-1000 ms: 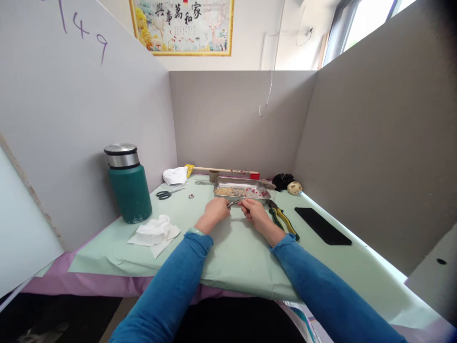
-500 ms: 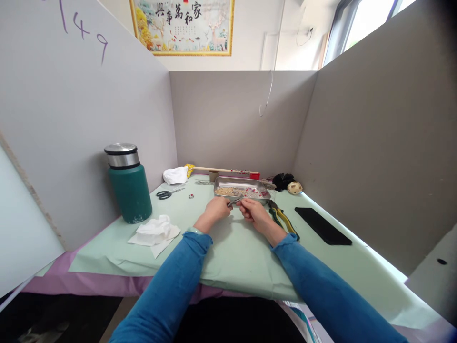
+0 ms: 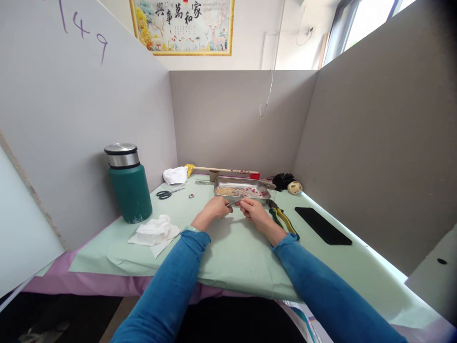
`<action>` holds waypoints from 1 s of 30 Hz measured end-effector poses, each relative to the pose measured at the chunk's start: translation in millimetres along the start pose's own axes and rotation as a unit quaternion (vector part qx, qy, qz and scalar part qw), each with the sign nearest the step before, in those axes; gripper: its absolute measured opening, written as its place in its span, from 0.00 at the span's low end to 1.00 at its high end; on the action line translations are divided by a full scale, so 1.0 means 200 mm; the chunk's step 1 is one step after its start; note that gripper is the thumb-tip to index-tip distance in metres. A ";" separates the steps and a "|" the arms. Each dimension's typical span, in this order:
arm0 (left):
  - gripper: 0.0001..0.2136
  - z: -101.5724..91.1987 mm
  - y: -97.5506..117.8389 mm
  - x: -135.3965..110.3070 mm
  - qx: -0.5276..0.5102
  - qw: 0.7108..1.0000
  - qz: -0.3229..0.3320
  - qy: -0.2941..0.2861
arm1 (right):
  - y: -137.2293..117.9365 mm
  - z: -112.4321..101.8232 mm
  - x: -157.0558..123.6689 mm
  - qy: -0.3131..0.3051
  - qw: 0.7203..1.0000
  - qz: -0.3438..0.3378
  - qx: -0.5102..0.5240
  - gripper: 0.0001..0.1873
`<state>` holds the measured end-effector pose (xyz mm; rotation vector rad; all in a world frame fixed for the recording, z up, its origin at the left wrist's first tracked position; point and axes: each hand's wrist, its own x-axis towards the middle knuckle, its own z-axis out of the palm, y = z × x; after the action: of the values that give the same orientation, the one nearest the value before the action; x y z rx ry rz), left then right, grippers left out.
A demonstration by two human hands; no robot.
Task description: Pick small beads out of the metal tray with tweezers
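Observation:
My left hand is closed around a thin metal tool, perhaps tweezers, whose tip points right toward the other hand. Close beside it, my right hand is pinched at thumb and forefinger; whatever lies in that pinch is too small to make out. Both hands are just in front of a shallow metal tray. Gold-coloured beads fill its left part, with red and pale beads to the right.
Pliers and a black flat slab lie to the right. Leftward are scissors, a crumpled tissue and a tall green bottle. Behind the tray sit a small brown cup and a wooden stick. Grey panels enclose the table.
My left hand has shifted slightly left, and the tool in it has turned a little. My right hand is nearly where it was.

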<state>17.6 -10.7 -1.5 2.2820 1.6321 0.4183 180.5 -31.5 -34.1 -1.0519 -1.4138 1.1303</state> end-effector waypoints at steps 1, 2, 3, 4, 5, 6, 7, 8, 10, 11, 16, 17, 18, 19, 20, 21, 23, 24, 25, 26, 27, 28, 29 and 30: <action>0.11 -0.01 0.00 -0.01 -0.012 1.000 0.002 -0.015 | -0.01 -0.01 0.00 -0.010 1.000 0.001 -0.005 0.13; 0.11 -0.02 -0.01 -0.01 -0.023 0.999 0.005 -0.031 | -0.02 -0.01 -0.01 -0.024 1.000 0.003 -0.007 0.13; 0.11 -0.03 -0.02 -0.02 -0.029 0.998 0.013 -0.050 | -0.02 -0.02 -0.01 -0.041 0.999 0.007 -0.005 0.13; 0.12 -0.04 -0.03 -0.02 -0.034 0.997 0.023 -0.067 | -0.03 -0.04 -0.02 -0.062 0.998 0.011 0.003 0.13; 0.12 -0.05 -0.04 -0.02 -0.043 0.995 0.041 -0.084 | -0.03 -0.05 -0.02 -0.087 0.996 0.018 0.016 0.13; 0.13 -0.06 -0.05 -0.02 -0.048 0.992 0.058 -0.100 | -0.03 -0.06 -0.02 -0.109 0.993 0.029 0.029 0.13; 0.13 -0.06 -0.06 -0.02 -0.050 0.990 0.068 -0.112 | -0.03 -0.07 -0.02 -0.133 0.989 0.042 0.041 0.13; 0.13 -0.06 -0.07 -0.02 -0.051 0.988 0.073 -0.122 | -0.03 -0.08 -0.02 -0.151 0.986 0.056 0.052 0.13; 0.13 -0.06 -0.07 -0.02 -0.047 0.988 0.081 -0.126 | -0.02 -0.09 -0.01 -0.169 0.980 0.080 0.068 0.12; 0.13 -0.06 -0.07 -0.02 -0.045 0.989 0.079 -0.115 | -0.02 -0.09 -0.01 -0.167 0.979 0.087 0.075 0.12; 0.12 -0.05 -0.05 -0.01 -0.045 0.995 0.062 -0.059 | -0.01 -0.07 -0.01 -0.141 0.984 0.074 0.084 0.13; 0.12 -0.05 -0.05 -0.01 -0.047 0.995 0.062 -0.055 | -0.01 -0.07 -0.01 -0.141 0.984 0.072 0.082 0.13; 0.12 -0.05 -0.05 -0.01 -0.050 0.995 0.062 -0.052 | -0.01 -0.07 -0.01 -0.139 0.984 0.070 0.081 0.14; 0.12 -0.05 -0.06 -0.01 -0.053 0.996 0.060 -0.049 | -0.02 -0.06 -0.01 -0.138 0.985 0.069 0.079 0.14; 0.12 -0.05 -0.06 -0.01 -0.055 0.996 0.060 -0.047 | -0.02 -0.06 -0.01 -0.135 0.985 0.067 0.078 0.15; 0.12 -0.05 -0.06 -0.01 -0.057 0.995 0.060 -0.046 | -0.02 -0.06 -0.01 -0.133 0.986 0.063 0.076 0.15; 0.12 -0.05 -0.07 -0.01 -0.061 0.995 0.062 -0.045 | -0.02 -0.06 -0.02 -0.130 0.987 0.055 0.072 0.15; 0.12 -0.05 -0.07 -0.01 -0.062 0.995 0.065 -0.045 | -0.02 -0.06 -0.02 -0.129 0.988 0.052 0.070 0.15; 0.11 -0.05 -0.06 -0.01 -0.062 0.995 0.068 -0.042 | -0.01 -0.06 -0.02 -0.128 0.988 0.050 0.067 0.15; 0.11 -0.05 -0.06 -0.01 -0.060 0.995 0.070 -0.036 | -0.01 -0.06 -0.02 -0.127 0.989 0.050 0.064 0.15; 0.11 -0.05 -0.06 -0.01 -0.057 0.995 0.071 -0.029 | -0.01 -0.06 -0.02 -0.126 0.989 0.051 0.062 0.15; 0.11 -0.05 -0.06 -0.02 -0.053 0.996 0.072 -0.023 | -0.01 -0.06 -0.02 -0.127 0.989 0.055 0.060 0.14; 0.10 -0.05 -0.06 -0.02 -0.050 0.996 0.071 -0.020 | -0.01 -0.06 -0.01 -0.127 0.988 0.058 0.058 0.14; 0.10 -0.05 -0.06 -0.02 -0.049 0.996 0.070 -0.020 | -0.01 -0.06 -0.01 -0.129 0.988 0.062 0.055 0.14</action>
<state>2.1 -9.6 3.5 2.3238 1.4043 0.4706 193.2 -33.1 -31.8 -0.9508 -1.4813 1.4612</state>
